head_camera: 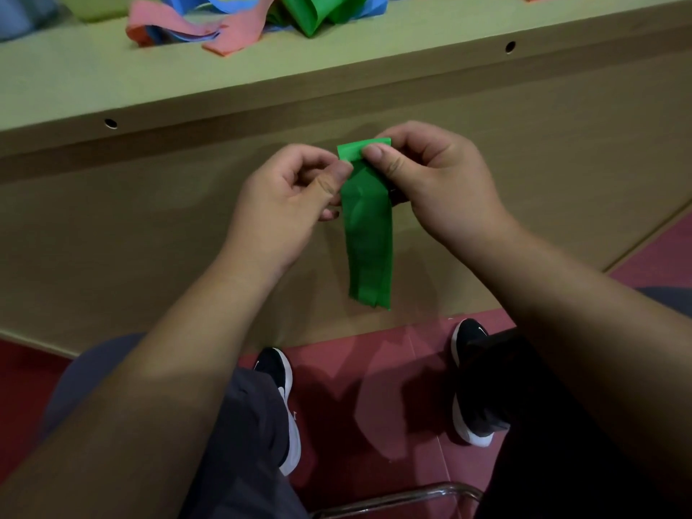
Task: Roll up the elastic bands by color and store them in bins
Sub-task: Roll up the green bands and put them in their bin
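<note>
One green band [369,234] hangs near the surface [337,65] edge. Its folded top is clamped in the fingers [378,155] of the right hand [442,185], and the left hand [277,215] pinches its left edge. On the far side lies a tangled pile [224,28] of pink, blue and green bands (too knotted to count), beside a pale bin [101,7] whose contents are hidden.

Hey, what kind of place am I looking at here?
Probably an indoor workroom: a plain wooden table with loose coloured bands piled on it, a red tiled floor, and a metal-framed chair.
</note>
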### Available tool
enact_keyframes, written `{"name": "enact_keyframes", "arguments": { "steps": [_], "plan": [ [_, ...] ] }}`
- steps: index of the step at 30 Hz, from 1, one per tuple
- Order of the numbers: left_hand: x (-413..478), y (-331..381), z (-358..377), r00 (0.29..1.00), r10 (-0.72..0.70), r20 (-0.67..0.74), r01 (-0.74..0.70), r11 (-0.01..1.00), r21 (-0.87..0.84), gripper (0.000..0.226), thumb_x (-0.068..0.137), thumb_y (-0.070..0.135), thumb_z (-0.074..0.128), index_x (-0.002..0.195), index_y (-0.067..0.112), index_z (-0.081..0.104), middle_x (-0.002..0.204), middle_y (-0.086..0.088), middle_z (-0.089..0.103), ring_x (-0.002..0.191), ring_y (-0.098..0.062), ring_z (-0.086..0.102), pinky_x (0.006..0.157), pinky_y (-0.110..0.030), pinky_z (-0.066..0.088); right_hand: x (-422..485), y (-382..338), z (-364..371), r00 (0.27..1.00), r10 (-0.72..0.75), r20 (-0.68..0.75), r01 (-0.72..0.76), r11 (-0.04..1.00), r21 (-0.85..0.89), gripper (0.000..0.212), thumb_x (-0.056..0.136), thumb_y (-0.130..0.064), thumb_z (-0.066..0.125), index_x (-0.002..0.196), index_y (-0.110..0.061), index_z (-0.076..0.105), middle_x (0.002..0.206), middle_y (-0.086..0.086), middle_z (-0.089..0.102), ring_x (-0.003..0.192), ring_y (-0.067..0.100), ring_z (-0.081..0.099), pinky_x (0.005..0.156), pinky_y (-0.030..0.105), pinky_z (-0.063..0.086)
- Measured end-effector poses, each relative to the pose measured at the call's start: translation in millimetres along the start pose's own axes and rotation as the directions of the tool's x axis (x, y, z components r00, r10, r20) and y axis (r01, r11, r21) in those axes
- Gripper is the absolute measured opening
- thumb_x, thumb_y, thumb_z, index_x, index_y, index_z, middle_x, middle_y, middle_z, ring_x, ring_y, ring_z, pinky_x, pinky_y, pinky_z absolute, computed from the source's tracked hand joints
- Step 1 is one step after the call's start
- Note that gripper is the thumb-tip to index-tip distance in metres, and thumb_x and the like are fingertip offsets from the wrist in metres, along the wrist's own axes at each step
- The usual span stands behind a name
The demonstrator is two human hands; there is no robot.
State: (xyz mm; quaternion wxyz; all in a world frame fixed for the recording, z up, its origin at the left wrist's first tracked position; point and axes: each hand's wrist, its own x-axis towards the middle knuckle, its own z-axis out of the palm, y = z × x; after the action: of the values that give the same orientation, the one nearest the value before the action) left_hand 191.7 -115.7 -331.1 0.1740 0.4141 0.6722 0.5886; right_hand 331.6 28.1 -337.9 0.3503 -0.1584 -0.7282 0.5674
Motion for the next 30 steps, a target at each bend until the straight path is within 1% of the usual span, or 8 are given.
{"name": "enact_keyframes", "arguments": {
  "steps": [4, 8, 14, 18, 22, 26, 28, 30],
  "plan": [
    [1.6, -2.3, 0.6, 0.998, 0.044, 0.036, -0.045, 0.999, 0.030, 0.006, 0.096, 0.029, 0.075, 0.100, 0.028, 0.071, 0.092, -0.005, 0.071, 0.084, -0.012, 0.069, 0.071, -0.028, 0.059, -0.3, -1.0, 0.5, 1.000, 0.011, 0.003, -0.011, 1.000, 0.019, 0.011, 0.102, -0.019, 0.072, 0.103, -0.009, 0.075, 0.087, 0.008, 0.076, 0.078, 0.023, 0.074, 0.070, 0.054, 0.063],
    [2.7, -1.7, 1.2, 0.998, -0.004, 0.057, 0.004, 1.000, -0.006, 0.005, 0.100, 0.019, 0.071, 0.103, 0.021, 0.069, 0.094, -0.010, 0.069, 0.085, -0.013, 0.069, 0.074, -0.027, 0.059, -0.6, -0.3, 1.6, 1.000, 0.006, -0.003, -0.006, 1.000, 0.028, 0.009, 0.102, -0.017, 0.073, 0.103, -0.009, 0.075, 0.090, 0.012, 0.077, 0.079, 0.023, 0.074, 0.069, 0.053, 0.063],
    [-2.3, 8.0, 7.2, 0.985, -0.122, 0.119, 0.138, 0.981, -0.135, 0.010, 0.106, 0.018, 0.063, 0.111, 0.010, 0.066, 0.096, -0.010, 0.076, 0.083, -0.018, 0.075, 0.072, -0.033, 0.062, 0.3, 4.1, 2.2, 0.998, -0.029, -0.049, 0.029, 1.000, -0.009, 0.010, 0.100, -0.017, 0.074, 0.102, -0.007, 0.076, 0.087, 0.006, 0.075, 0.078, 0.013, 0.067, 0.068, 0.034, 0.055],
    [-3.5, 12.3, 10.2, 0.984, -0.151, 0.095, 0.165, 0.973, -0.161, 0.013, 0.106, 0.018, 0.062, 0.115, 0.010, 0.062, 0.084, -0.005, 0.068, 0.061, -0.011, 0.064, 0.058, -0.030, 0.061, 0.4, 8.6, 3.0, 0.997, -0.059, -0.058, 0.055, 0.996, -0.067, 0.015, 0.098, -0.022, 0.076, 0.103, -0.007, 0.078, 0.093, 0.012, 0.077, 0.083, 0.023, 0.071, 0.075, 0.045, 0.059],
    [-4.0, 12.7, 11.0, 0.985, -0.139, 0.101, 0.153, 0.976, -0.156, 0.002, 0.107, 0.016, 0.060, 0.109, 0.015, 0.060, 0.075, 0.000, 0.070, 0.057, -0.013, 0.064, 0.057, -0.034, 0.063, 0.2, 10.6, 3.8, 0.995, -0.074, -0.064, 0.067, 0.992, -0.104, 0.016, 0.096, -0.025, 0.078, 0.103, -0.012, 0.080, 0.093, 0.008, 0.079, 0.091, 0.036, 0.074, 0.080, 0.053, 0.061],
    [-4.6, 13.5, 8.6, 0.988, -0.130, 0.082, 0.142, 0.977, -0.161, 0.005, 0.107, 0.012, 0.060, 0.106, 0.017, 0.061, 0.074, 0.002, 0.072, 0.056, -0.010, 0.066, 0.054, -0.030, 0.060, 0.1, 7.6, 4.4, 0.998, -0.057, -0.027, 0.057, 0.998, -0.024, 0.018, 0.097, -0.014, 0.078, 0.112, -0.006, 0.080, 0.101, 0.007, 0.081, 0.092, 0.022, 0.076, 0.085, 0.040, 0.063],
    [-4.9, 13.5, 7.0, 0.989, -0.128, 0.073, 0.139, 0.976, -0.167, 0.008, 0.106, 0.012, 0.062, 0.106, 0.019, 0.062, 0.078, 0.001, 0.073, 0.058, -0.011, 0.068, 0.054, -0.029, 0.058, -0.5, 6.7, 4.9, 0.999, -0.037, -0.002, 0.037, 0.999, 0.029, 0.021, 0.096, -0.010, 0.078, 0.117, -0.005, 0.079, 0.099, 0.006, 0.080, 0.088, 0.014, 0.070, 0.082, 0.030, 0.059],
    [-5.0, 13.4, 6.1, 0.989, -0.130, 0.068, 0.141, 0.972, -0.186, 0.009, 0.104, 0.011, 0.064, 0.106, 0.019, 0.062, 0.082, 0.000, 0.074, 0.060, -0.013, 0.068, 0.053, -0.029, 0.058, -0.9, 6.2, 5.4, 1.000, -0.015, 0.016, 0.014, 0.998, 0.063, 0.021, 0.097, -0.009, 0.077, 0.117, -0.007, 0.079, 0.092, 0.010, 0.074, 0.084, 0.015, 0.064, 0.077, 0.029, 0.054]
  ]
}}
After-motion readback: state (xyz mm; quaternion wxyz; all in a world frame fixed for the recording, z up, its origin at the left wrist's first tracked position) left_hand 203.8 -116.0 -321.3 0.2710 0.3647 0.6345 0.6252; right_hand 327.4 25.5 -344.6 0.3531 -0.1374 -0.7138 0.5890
